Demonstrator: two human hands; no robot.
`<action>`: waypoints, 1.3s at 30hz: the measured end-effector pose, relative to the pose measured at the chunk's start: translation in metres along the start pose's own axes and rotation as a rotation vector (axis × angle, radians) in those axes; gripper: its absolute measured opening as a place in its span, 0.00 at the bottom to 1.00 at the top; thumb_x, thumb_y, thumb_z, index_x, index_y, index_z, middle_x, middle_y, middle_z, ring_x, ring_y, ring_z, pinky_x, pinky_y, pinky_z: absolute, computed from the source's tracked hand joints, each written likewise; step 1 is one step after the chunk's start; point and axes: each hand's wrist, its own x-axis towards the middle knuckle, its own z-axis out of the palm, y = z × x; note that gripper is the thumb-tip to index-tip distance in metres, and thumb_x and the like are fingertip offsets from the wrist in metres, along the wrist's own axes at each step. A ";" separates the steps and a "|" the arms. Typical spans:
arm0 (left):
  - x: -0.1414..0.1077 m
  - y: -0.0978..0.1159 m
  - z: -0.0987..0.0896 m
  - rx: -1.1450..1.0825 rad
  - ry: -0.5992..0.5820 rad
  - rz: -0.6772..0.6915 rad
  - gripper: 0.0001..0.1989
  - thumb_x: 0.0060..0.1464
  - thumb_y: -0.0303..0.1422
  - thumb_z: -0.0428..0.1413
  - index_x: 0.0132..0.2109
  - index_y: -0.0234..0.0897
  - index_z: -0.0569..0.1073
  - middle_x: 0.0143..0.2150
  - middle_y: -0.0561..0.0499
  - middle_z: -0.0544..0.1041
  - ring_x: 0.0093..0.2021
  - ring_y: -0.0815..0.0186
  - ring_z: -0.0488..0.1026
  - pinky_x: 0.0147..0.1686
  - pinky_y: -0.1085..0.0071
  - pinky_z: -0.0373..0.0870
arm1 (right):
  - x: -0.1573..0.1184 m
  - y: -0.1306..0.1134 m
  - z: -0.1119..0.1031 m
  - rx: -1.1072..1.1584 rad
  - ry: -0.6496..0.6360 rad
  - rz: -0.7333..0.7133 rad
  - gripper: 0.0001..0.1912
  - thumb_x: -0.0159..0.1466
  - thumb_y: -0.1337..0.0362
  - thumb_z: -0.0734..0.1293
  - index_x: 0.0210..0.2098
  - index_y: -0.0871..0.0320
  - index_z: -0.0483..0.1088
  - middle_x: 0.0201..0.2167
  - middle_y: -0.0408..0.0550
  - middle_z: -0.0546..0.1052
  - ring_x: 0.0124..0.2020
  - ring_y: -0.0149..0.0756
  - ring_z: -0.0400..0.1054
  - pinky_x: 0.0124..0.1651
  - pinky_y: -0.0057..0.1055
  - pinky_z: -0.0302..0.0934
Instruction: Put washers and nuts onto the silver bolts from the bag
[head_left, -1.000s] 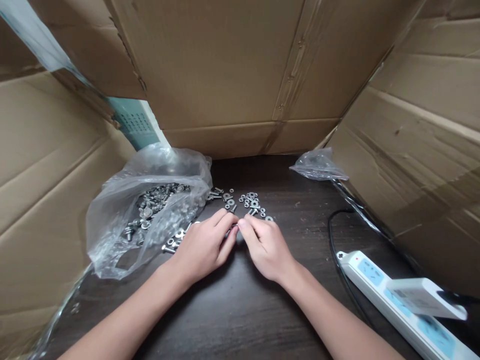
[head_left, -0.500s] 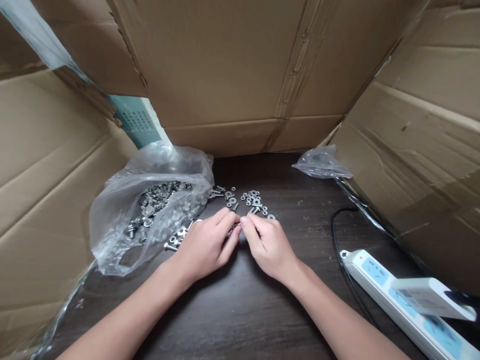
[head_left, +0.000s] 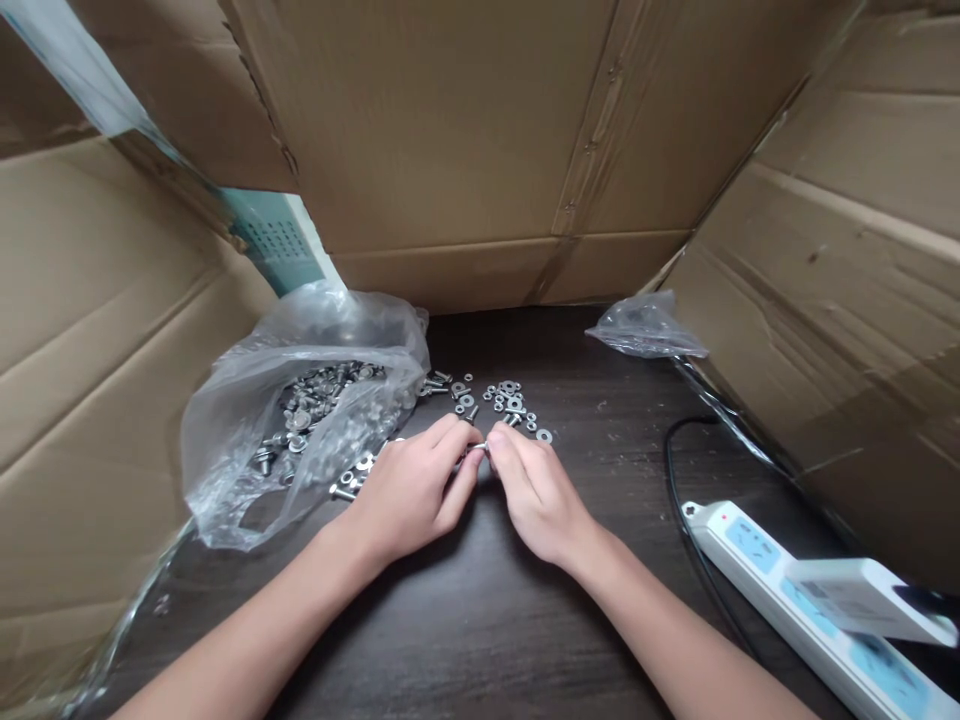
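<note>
A small silver bolt [head_left: 481, 447] lies sideways between my two hands, only a short piece of it showing. My left hand [head_left: 416, 485] is closed, with thumb and fingers pinching it from the left. From the other side, my right hand [head_left: 538, 492] pinches its right end between thumb and curled forefinger. Any nut or washer under those fingertips is hidden. Just beyond the hands lie loose nuts [head_left: 531, 421], flat washers [head_left: 544, 436] and another bolt [head_left: 472, 412]. More bolts [head_left: 343, 492] and washers sit left of my left hand.
An open clear plastic bag [head_left: 225, 440] of bolts stands at the left. A smaller plastic bag [head_left: 646, 325] lies at the back right. A white power strip [head_left: 787, 590] with a plugged-in adapter and a black cable [head_left: 670, 470] occupy the right. Cardboard walls [head_left: 465, 130] surround the dark table [head_left: 465, 630].
My right fingertips have shifted slightly right, so more of the bolt shows between the hands. My left hand stays almost where it was.
</note>
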 end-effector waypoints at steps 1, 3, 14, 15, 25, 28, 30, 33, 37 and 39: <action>0.000 0.000 0.000 -0.006 0.002 0.002 0.11 0.69 0.34 0.43 0.45 0.38 0.68 0.40 0.50 0.74 0.37 0.64 0.74 0.34 0.68 0.68 | 0.000 -0.001 0.000 0.032 0.002 0.006 0.21 0.76 0.54 0.51 0.29 0.57 0.56 0.25 0.42 0.63 0.27 0.30 0.56 0.33 0.30 0.50; 0.000 0.000 0.000 -0.019 0.010 0.004 0.10 0.69 0.34 0.43 0.44 0.38 0.68 0.39 0.50 0.74 0.36 0.65 0.73 0.34 0.68 0.67 | 0.001 -0.003 0.000 0.123 0.000 0.023 0.22 0.76 0.53 0.51 0.28 0.57 0.56 0.24 0.42 0.62 0.26 0.30 0.54 0.31 0.30 0.50; -0.001 0.002 -0.001 -0.025 -0.004 0.004 0.11 0.68 0.33 0.43 0.39 0.37 0.68 0.35 0.51 0.72 0.33 0.66 0.71 0.32 0.69 0.64 | 0.002 -0.001 0.004 0.352 -0.077 0.103 0.22 0.74 0.52 0.54 0.27 0.57 0.56 0.23 0.40 0.58 0.24 0.28 0.52 0.27 0.28 0.50; -0.001 0.002 -0.001 -0.020 -0.005 0.010 0.11 0.68 0.33 0.43 0.39 0.37 0.68 0.34 0.51 0.71 0.33 0.66 0.70 0.32 0.69 0.63 | 0.002 -0.001 0.004 0.334 -0.070 0.097 0.22 0.74 0.52 0.54 0.27 0.57 0.55 0.23 0.41 0.58 0.24 0.28 0.52 0.27 0.28 0.50; -0.001 0.000 0.001 0.003 0.009 0.040 0.10 0.67 0.33 0.44 0.39 0.37 0.67 0.33 0.52 0.69 0.31 0.67 0.68 0.30 0.69 0.60 | 0.003 -0.003 0.001 0.186 -0.041 0.047 0.24 0.75 0.53 0.52 0.25 0.58 0.55 0.22 0.41 0.58 0.25 0.28 0.52 0.30 0.29 0.48; -0.001 0.000 0.001 -0.021 0.006 0.023 0.09 0.67 0.33 0.44 0.38 0.37 0.66 0.33 0.53 0.69 0.31 0.67 0.67 0.31 0.69 0.59 | 0.002 -0.004 0.000 0.123 -0.023 0.010 0.23 0.75 0.55 0.53 0.25 0.58 0.54 0.22 0.40 0.59 0.24 0.28 0.52 0.30 0.29 0.48; -0.001 -0.001 0.002 -0.039 0.003 0.008 0.10 0.67 0.33 0.43 0.38 0.37 0.65 0.33 0.53 0.68 0.31 0.67 0.66 0.31 0.69 0.59 | 0.001 -0.003 0.000 0.026 0.006 -0.031 0.22 0.75 0.57 0.53 0.25 0.58 0.54 0.21 0.40 0.59 0.24 0.28 0.52 0.30 0.30 0.46; -0.002 -0.001 0.003 -0.055 -0.015 -0.005 0.10 0.68 0.33 0.42 0.37 0.38 0.63 0.33 0.53 0.67 0.30 0.67 0.64 0.30 0.68 0.57 | -0.002 -0.003 0.001 -0.117 0.049 -0.080 0.20 0.74 0.60 0.54 0.25 0.58 0.53 0.21 0.40 0.60 0.23 0.28 0.53 0.30 0.30 0.45; -0.002 -0.001 0.003 -0.087 -0.032 -0.025 0.10 0.69 0.33 0.41 0.38 0.38 0.62 0.34 0.52 0.68 0.31 0.66 0.64 0.31 0.68 0.56 | -0.004 -0.008 -0.002 -0.156 0.126 -0.107 0.14 0.72 0.64 0.56 0.29 0.58 0.59 0.23 0.41 0.64 0.24 0.29 0.57 0.31 0.29 0.50; -0.001 -0.002 0.003 -0.101 -0.013 -0.040 0.10 0.69 0.34 0.41 0.39 0.38 0.62 0.34 0.52 0.68 0.31 0.66 0.64 0.32 0.67 0.57 | -0.003 -0.010 -0.003 -0.143 0.226 -0.161 0.06 0.68 0.70 0.58 0.36 0.59 0.65 0.29 0.44 0.69 0.30 0.31 0.64 0.35 0.28 0.56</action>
